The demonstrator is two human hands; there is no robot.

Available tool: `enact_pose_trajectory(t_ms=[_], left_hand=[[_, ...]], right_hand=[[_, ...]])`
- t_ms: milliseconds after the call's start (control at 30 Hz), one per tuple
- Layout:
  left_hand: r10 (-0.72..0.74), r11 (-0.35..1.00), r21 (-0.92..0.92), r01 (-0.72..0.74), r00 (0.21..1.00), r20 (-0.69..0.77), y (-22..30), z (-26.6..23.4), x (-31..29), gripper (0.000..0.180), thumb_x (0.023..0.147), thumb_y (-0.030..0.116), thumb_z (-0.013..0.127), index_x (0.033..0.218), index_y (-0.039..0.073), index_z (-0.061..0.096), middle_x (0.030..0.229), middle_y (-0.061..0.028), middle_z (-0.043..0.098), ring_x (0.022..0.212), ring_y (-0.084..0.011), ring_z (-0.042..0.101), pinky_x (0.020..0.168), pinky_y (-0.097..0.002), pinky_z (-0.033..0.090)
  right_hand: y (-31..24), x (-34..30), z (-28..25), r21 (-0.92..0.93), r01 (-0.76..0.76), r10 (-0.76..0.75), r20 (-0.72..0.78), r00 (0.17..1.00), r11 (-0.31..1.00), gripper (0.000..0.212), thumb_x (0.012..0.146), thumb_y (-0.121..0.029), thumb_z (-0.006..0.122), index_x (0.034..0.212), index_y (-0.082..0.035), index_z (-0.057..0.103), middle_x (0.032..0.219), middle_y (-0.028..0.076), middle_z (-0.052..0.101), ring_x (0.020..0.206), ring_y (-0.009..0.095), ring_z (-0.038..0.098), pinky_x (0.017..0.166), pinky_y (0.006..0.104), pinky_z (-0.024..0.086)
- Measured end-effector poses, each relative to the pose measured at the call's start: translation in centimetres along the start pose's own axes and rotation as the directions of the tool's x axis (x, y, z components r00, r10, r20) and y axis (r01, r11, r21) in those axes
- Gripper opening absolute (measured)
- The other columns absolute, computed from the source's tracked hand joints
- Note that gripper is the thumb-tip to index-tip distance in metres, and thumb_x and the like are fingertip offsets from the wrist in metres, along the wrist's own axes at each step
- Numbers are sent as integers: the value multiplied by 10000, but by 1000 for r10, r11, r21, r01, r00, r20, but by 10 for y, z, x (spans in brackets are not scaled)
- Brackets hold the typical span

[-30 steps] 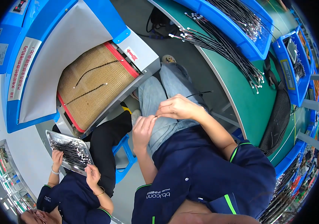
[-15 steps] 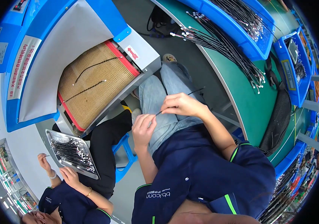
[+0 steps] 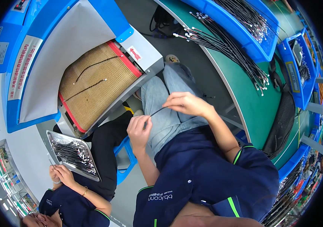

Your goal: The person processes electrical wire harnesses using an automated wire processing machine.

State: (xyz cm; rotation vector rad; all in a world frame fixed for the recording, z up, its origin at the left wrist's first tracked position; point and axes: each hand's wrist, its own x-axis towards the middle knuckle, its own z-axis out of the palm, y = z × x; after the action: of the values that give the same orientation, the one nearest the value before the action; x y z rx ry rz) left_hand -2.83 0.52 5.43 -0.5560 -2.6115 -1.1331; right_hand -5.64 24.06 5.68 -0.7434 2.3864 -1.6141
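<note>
A thin black cable (image 3: 157, 112) is stretched over my lap between both hands. My left hand (image 3: 138, 130) pinches one part of it between thumb and fingers. To the right and a little farther off, my right hand (image 3: 187, 103) grips the same cable with its fingertips. What looks like its loose end shows faintly past the right hand. Two similar black cables, one upper (image 3: 97, 65) and one lower (image 3: 85, 90), lie apart on the tan mesh belt (image 3: 93, 109) of the blue and grey machine at the left.
On the green table (image 3: 225, 62) at right lie a bundle of black cables (image 3: 231, 49), a blue bin (image 3: 257, 47) of cables and a black bag (image 3: 282, 117). At lower left, a co-worker's hands (image 3: 61, 174) meet beside a metal tray (image 3: 95, 166) of cables. A blue stool (image 3: 125, 162) stands between us.
My left hand has shifted left, baring more cable between my hands. Both cables on the belt have crept slightly up and left. The co-worker's hands have come together.
</note>
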Motion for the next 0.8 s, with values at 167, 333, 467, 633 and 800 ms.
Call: enact_pose_trajectory(t_ms=[167, 333, 467, 633, 800], left_hand=[[-206, 976, -67, 206, 978, 1, -13, -10, -11, 135, 759, -26, 688, 879, 8, 637, 802, -89, 639, 724, -185, 612, 640, -281, 494], [-605, 655, -557, 511, 796, 18, -21, 13, -18, 339, 836, -25, 645, 1159, -4, 544, 887, -68, 644, 839, -100, 603, 758, -229, 501], [-613, 470, -703, 533, 771, 175, -19, 40, -25, 329, 864, -8, 613, 1181, -23, 528, 978, -76, 635, 865, -101, 599, 796, -225, 485], [-650, 115, -896, 430, 714, 259, 9, 59, -22, 270, 908, 78, 599, 1153, -22, 552, 960, -85, 638, 818, -103, 597, 742, -232, 498], [-747, 30, -920, 390, 620, 238, 0, 64, -29, 196, 934, 131, 577, 1079, 0, 592, 913, -67, 632, 792, -105, 595, 717, -231, 506]], right_hand=[[-1, -2, -14, -62, -117, 115, -45, 992, 991, 216, 795, -56, 681, 1010, -62, 687, 878, 67, 619, 766, 210, 620, 683, 312, 508], [-6, 4, -9, -194, -48, 18, -157, 987, 980, 166, 782, -97, 697, 945, -68, 693, 778, 71, 633, 720, 223, 620, 646, 325, 499], [-12, 12, 7, -185, -40, 6, -182, 983, 982, 133, 776, -107, 702, 899, -60, 683, 759, 73, 638, 711, 238, 623, 636, 336, 495], [-17, 16, 19, -207, -47, 25, -106, 994, 977, 119, 778, -110, 680, 874, -50, 644, 779, 82, 627, 717, 272, 615, 642, 356, 496], [-14, 15, 14, -323, -61, 35, -87, 996, 944, 95, 777, -124, 675, 847, -72, 637, 784, 61, 625, 759, 257, 603, 679, 353, 493]])
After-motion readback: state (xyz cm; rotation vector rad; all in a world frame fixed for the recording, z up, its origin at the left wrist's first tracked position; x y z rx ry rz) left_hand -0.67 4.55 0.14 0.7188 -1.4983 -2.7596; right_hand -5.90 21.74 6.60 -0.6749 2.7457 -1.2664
